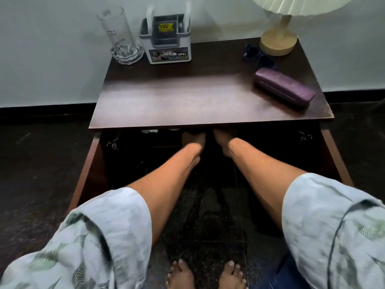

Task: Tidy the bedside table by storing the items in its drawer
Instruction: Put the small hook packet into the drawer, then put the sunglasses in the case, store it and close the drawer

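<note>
The dark wooden bedside table [187, 99] stands against the wall. On its top lie a purple glasses case [283, 88] at the right and dark sunglasses [258, 56] behind it. At the back left are a tall clear glass mug [123, 38] and a grey-and-white organiser box [166, 42]. Both my arms reach under the front edge of the top. My left hand [193, 139] and my right hand [224, 138] sit side by side in the dark opening, their fingers hidden beneath the top. The drawer itself is too dark to make out.
A lamp [279, 40] with a wooden base and a pleated shade stands at the back right corner. Brown side panels [91, 163] with metal hinges flank the opening. Something white [149, 130] peeks out under the front edge. My bare feet stand on the dark floor [41, 174].
</note>
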